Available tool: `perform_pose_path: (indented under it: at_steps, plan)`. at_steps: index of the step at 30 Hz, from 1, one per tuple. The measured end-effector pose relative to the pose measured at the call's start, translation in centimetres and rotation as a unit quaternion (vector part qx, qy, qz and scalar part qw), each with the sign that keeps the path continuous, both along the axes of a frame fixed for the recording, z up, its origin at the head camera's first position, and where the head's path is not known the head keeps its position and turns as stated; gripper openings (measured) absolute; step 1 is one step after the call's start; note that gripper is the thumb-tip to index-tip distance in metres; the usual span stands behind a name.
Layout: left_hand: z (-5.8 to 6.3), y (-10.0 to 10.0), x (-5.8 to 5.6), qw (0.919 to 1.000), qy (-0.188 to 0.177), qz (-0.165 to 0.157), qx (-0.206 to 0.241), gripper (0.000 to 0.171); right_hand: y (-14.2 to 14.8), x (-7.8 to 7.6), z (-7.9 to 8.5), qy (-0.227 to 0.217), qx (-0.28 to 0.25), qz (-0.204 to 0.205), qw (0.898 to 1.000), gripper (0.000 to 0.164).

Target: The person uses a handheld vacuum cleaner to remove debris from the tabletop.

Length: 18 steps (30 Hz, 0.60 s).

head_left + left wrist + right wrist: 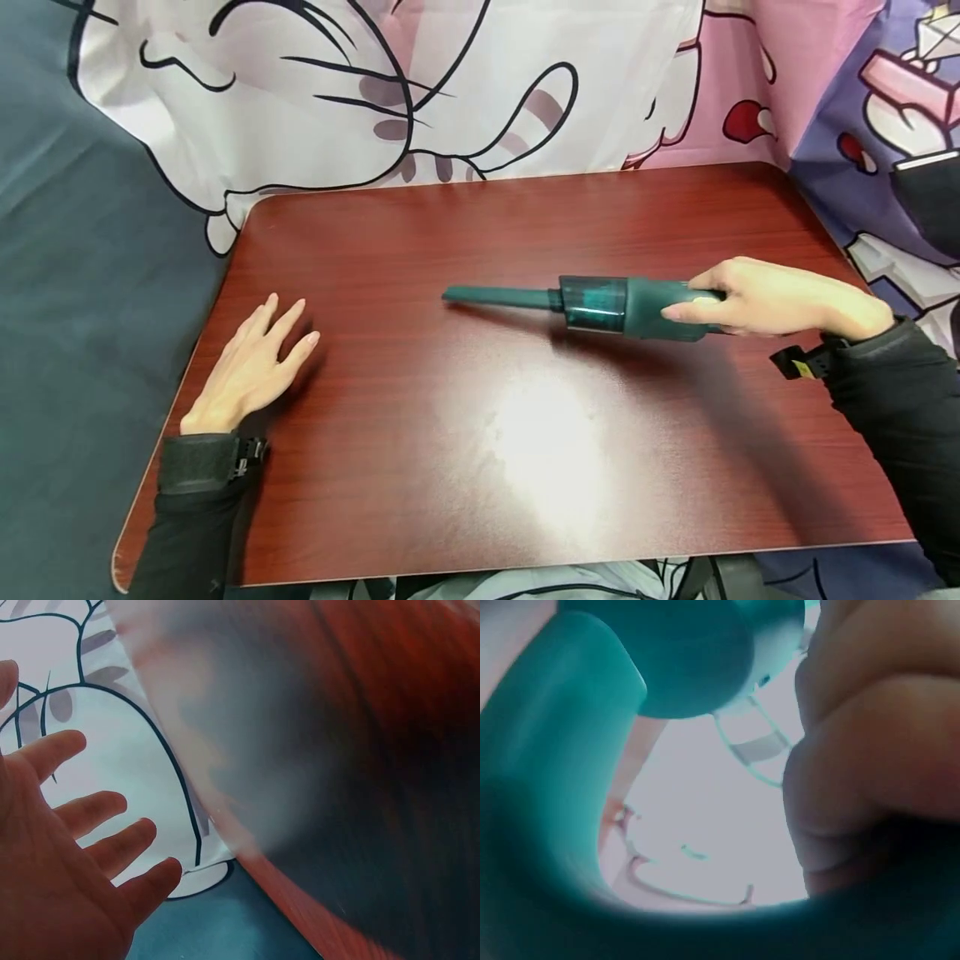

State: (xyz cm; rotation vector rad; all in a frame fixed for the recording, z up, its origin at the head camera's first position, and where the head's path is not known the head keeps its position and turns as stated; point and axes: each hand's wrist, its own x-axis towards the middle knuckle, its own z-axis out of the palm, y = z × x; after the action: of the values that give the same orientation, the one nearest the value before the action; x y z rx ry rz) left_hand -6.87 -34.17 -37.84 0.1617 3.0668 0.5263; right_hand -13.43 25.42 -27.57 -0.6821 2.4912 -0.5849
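Observation:
My right hand (pixel 780 296) grips a dark green handheld vacuum cleaner (pixel 663 308) by its rear end, thumb and fingers around it. Its long flat nozzle (pixel 498 297) points left, and a see-through dust cup (pixel 594 304) sits behind the nozzle. The vacuum's shadow falls on the table below. Close up in the right wrist view, curled fingers (pixel 885 757) lie beside the green handle loop (pixel 555 750). Over the table's left part, my left hand (pixel 251 362) holds nothing, its fingers spread and nearly straight. The left wrist view shows its palm (pixel 60 877) and fingers.
A reddish-brown wooden table (pixel 375 467) lies under both hands, with light glaring off its front middle. Behind it hangs a cloth with cartoon cats (pixel 480 100). Grey-green fabric (pixel 90 292) borders the left edge. At the right is a dark object (pixel 930 204).

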Motion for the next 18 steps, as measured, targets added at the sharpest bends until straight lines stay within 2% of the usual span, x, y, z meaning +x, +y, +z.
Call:
perform_pose_path:
  at_steps: [3, 6, 8, 11, 13, 14, 15, 18]
  plan:
    - [-0.2, 0.5, -0.3, 1.0000, 0.001, -0.008, 0.003, 0.066, 2.5, 0.5, -0.5, -0.044, -0.039, -0.055, 0.997, 0.038]
    - [-0.4, 0.9, -0.4, 0.9999, 0.001, -0.012, 0.004, 0.065, 4.7, 1.3, -1.0, -0.098, -0.119, -0.092, 0.984, 0.039]
    - [-0.5, 1.0, -0.5, 0.9999, 0.001, -0.016, 0.005, 0.065, 6.0, 1.9, -1.4, -0.135, -0.202, -0.081, 0.967, 0.036]
    - [-0.7, 1.3, -0.7, 0.9998, -0.004, -0.020, 0.005, 0.065, 7.5, 2.8, -1.7, -0.181, -0.301, -0.076, 0.933, 0.030]
    - [-0.7, 1.5, -0.9, 0.9997, -0.005, -0.023, 0.005, 0.065, 8.1, 3.2, -1.8, -0.193, -0.332, -0.082, 0.920, 0.027]
    - [-0.8, 1.6, -1.1, 0.9997, -0.006, -0.024, 0.006, 0.065, 8.3, 3.4, -1.8, -0.193, -0.333, -0.099, 0.918, 0.026]
    - [-0.8, 1.7, -1.2, 0.9996, -0.006, -0.026, 0.006, 0.065, 8.4, 3.6, -1.7, -0.185, -0.324, -0.114, 0.921, 0.025]
    - [-1.0, 1.9, -1.4, 0.9995, -0.003, -0.031, 0.007, 0.064, 8.5, 4.3, -1.7, -0.153, -0.279, -0.150, 0.936, 0.028]
